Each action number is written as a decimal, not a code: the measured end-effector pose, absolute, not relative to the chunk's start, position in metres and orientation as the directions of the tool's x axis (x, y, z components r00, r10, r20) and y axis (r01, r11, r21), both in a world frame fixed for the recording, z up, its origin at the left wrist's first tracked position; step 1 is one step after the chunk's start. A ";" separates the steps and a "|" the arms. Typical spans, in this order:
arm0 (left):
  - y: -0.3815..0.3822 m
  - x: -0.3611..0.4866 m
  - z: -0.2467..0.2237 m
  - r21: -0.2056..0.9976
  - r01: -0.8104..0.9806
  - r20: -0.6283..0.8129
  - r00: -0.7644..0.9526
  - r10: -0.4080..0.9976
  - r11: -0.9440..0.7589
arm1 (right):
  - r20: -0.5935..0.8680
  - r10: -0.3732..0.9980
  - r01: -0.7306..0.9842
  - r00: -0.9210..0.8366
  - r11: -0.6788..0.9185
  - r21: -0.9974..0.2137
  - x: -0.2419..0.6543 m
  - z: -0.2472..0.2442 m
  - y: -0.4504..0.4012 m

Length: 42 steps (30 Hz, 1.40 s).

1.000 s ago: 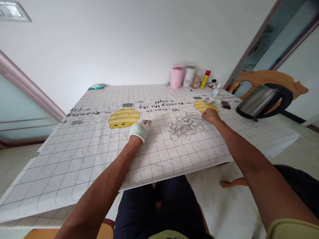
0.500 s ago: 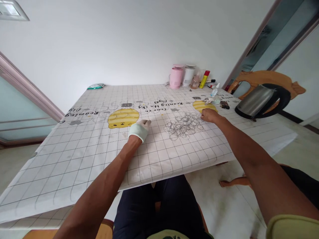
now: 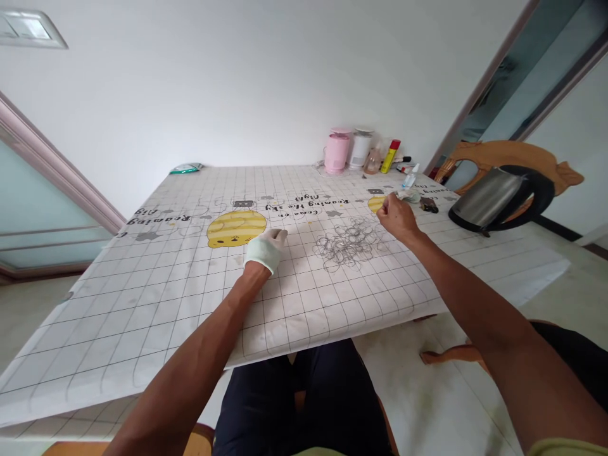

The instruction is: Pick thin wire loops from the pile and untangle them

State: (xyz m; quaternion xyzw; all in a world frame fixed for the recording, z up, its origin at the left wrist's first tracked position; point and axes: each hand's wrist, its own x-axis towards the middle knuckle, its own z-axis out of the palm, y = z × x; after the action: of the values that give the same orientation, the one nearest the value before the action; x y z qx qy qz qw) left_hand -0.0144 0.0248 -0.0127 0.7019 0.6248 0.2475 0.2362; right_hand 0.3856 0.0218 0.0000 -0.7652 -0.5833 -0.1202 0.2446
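Observation:
My left hand [image 3: 266, 248], in a pale glove, rests closed on the checked tablecloth [image 3: 294, 297] beside a printed yellow bee. Whatever its fingers hold, if anything, is too small to make out. A loose tangle of thin grey wire-like rings [image 3: 349, 244] lies on the cloth between my hands. Bare and closed, my right hand [image 3: 396, 217] is up and to the right of the tangle, over another yellow print. Its fingers are pinched together, and I cannot make out anything in them. Just behind it lies a crumpled whitish item [image 3: 409, 195].
At the back stand a pink device [image 3: 337, 152], a white device [image 3: 360, 151], a bottle [image 3: 372, 160] and a yellow-red can [image 3: 390, 156]. A steel kettle [image 3: 489, 197] is at the right, near a wooden chair [image 3: 522, 155]. A green packet [image 3: 186, 168] lies at the back left.
My right hand has moved slightly up and away from the tangle's right edge. My left hand has stayed in place. The view has tilted a little.

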 end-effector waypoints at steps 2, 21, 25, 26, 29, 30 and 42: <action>0.025 -0.015 -0.014 0.623 0.771 0.072 0.110 0.991 -0.131 | 0.488 0.818 0.926 0.303 -0.132 -0.354 0.374 0.001 0.026; -0.009 0.011 0.003 0.869 0.438 0.047 0.391 0.919 -0.231 | 0.557 0.825 0.869 0.090 0.208 -0.449 0.238 -0.025 -0.004; -0.010 0.019 -0.003 0.926 0.327 0.026 0.439 0.898 -0.186 | 0.594 0.795 0.866 -0.121 0.377 -0.328 0.203 -0.035 -0.011; -0.008 0.020 -0.006 0.940 0.301 0.018 0.422 0.906 -0.159 | 0.590 0.794 0.848 -0.149 0.409 -0.337 0.197 -0.037 -0.011; 0.001 0.019 -0.016 0.976 0.217 -0.051 0.333 0.942 -0.024 | 0.581 0.800 0.790 -0.153 0.452 -0.415 0.184 -0.040 -0.010; 0.003 0.018 -0.017 0.980 0.197 -0.080 0.304 0.949 0.019 | 0.564 0.816 0.766 -0.129 0.443 -0.466 0.182 -0.040 -0.010; 0.009 0.008 -0.013 0.988 0.150 -0.071 0.203 0.977 0.041 | 0.200 0.954 0.140 -0.223 0.235 -0.962 0.218 -0.027 -0.022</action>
State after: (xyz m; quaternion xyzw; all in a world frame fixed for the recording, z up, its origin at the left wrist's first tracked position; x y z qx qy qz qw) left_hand 0.0085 0.0086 -0.0125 0.5703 0.4939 0.3930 0.5257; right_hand 0.2180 -0.0216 -0.0271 -0.4269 -0.6409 0.4478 0.4544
